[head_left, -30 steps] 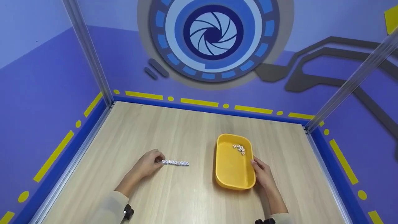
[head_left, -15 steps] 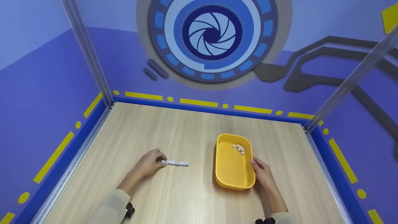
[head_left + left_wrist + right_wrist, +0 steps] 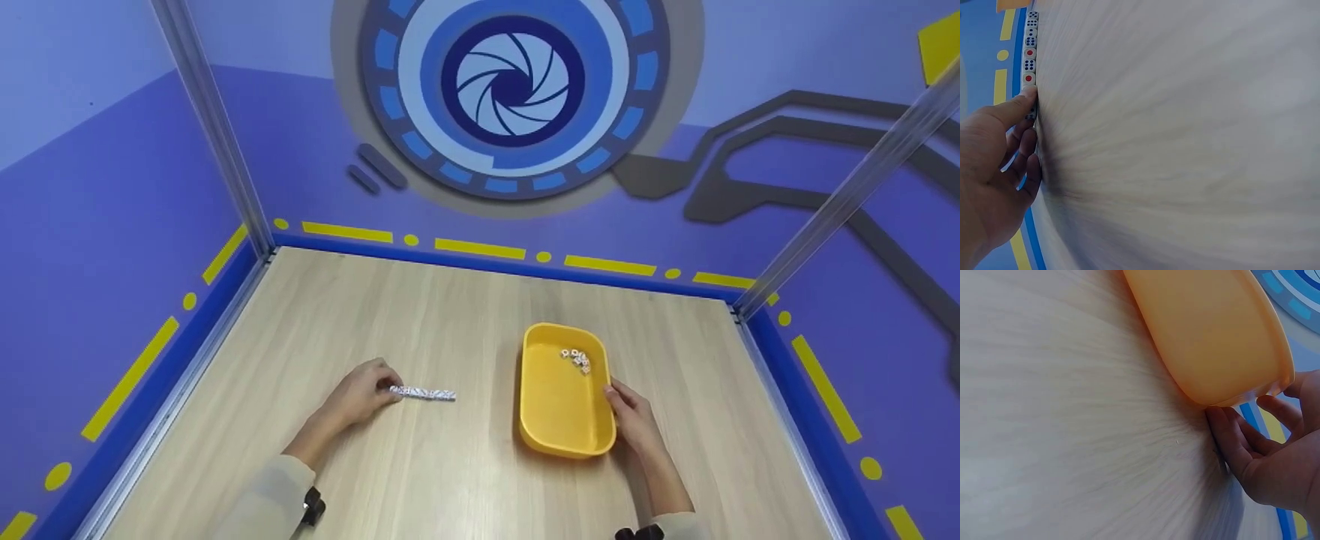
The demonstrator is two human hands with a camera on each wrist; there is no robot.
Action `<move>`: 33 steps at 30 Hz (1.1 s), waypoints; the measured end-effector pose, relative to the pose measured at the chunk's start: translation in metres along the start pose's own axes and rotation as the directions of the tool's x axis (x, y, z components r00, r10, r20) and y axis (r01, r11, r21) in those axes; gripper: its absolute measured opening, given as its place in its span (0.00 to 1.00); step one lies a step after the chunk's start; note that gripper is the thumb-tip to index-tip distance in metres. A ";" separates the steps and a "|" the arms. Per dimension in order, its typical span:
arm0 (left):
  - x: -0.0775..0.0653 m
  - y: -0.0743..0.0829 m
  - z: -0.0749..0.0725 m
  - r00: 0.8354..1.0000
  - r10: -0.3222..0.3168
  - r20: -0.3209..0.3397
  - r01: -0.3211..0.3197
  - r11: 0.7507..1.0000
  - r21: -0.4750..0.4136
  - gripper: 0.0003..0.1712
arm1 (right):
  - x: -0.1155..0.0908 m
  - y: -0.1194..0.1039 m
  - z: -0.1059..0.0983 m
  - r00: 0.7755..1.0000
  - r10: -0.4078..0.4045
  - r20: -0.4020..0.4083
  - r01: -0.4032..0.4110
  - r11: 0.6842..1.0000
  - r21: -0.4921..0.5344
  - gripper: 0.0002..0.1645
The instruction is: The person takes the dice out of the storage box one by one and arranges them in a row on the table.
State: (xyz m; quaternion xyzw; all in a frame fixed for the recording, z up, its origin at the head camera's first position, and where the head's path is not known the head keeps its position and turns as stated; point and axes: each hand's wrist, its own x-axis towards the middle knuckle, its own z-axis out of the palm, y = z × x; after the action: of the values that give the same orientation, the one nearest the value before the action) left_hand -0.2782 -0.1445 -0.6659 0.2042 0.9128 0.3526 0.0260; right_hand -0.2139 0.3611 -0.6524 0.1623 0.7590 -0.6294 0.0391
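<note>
A straight row of white dice [image 3: 429, 394] stands on the table, left of the middle. My left hand [image 3: 361, 394] is at its left end, and in the left wrist view the thumb and fingers pinch a die there, partly covering it. Red and blue pips show on the dice above the thumb. Right of the row is a yellow plastic box [image 3: 559, 412], with several loose dice [image 3: 579, 361] in its far right corner. My right hand [image 3: 636, 418] holds the box by its right side, thumb near the rim. In the right wrist view, fingers touch the box's lower edge.
The wooden table [image 3: 450, 480] is bounded by blue-purple printed walls [image 3: 120, 262] at the back and both sides. Metal posts [image 3: 214, 127] rise at the back corners. A dark wrist strap [image 3: 313, 506] sits at the left sleeve.
The left fingertips have shifted very slightly right at the end of the row. The box, the dice and the right hand stay in place.
</note>
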 end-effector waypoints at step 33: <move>0.084 0.164 0.050 0.974 0.211 -0.087 -0.227 0.939 -0.258 0.18 | 0.002 0.000 0.002 0.999 0.045 -0.019 -0.047 0.997 -0.061 0.38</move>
State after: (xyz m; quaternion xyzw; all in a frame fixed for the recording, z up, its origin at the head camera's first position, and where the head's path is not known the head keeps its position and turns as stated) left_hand -0.2879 0.0294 -0.5880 0.2888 0.8291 0.4786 -0.0125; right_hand -0.2160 0.3591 -0.6532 0.1839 0.7744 -0.6032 0.0520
